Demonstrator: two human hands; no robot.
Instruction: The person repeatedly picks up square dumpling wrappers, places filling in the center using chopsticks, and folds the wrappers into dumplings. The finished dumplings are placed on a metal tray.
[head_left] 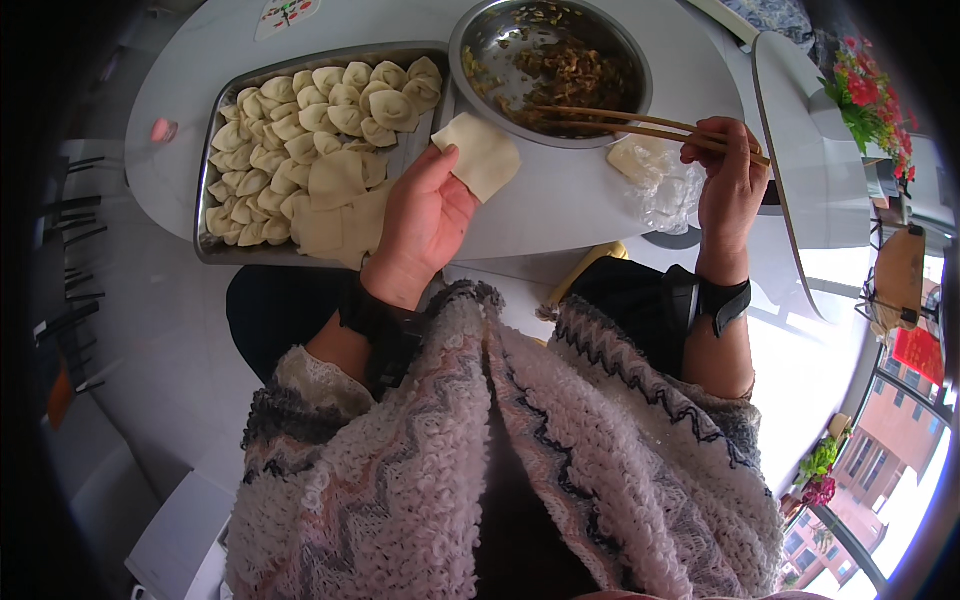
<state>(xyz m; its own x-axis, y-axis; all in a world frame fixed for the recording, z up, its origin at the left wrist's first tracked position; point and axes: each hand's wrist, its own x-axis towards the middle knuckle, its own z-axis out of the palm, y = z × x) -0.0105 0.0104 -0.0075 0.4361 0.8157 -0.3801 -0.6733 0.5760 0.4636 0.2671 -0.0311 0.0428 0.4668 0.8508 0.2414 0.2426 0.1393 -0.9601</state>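
Note:
A square dough wrapper [478,157] lies across the fingers of my left hand [425,215], its thumb resting on the near corner. My right hand [733,180] grips a pair of wooden chopsticks [640,124], whose tips reach into a steel bowl [644,62]. Inside that bowl is a brown, chopped filling [575,72], with bits smeared on the wall. Left of the bowl, a metal tray [212,170] carries rows of folded dumplings [290,120]. Several flat wrappers [340,225] are stacked at the tray's near right corner, partly behind my left hand.
Crumpled clear plastic [668,195] with a pale block of wrappers [640,160] sits below the bowl, beside my right wrist. A small pink object [163,130] is at the left of the white table [180,75]. Red flowers [868,90] stand at the far right.

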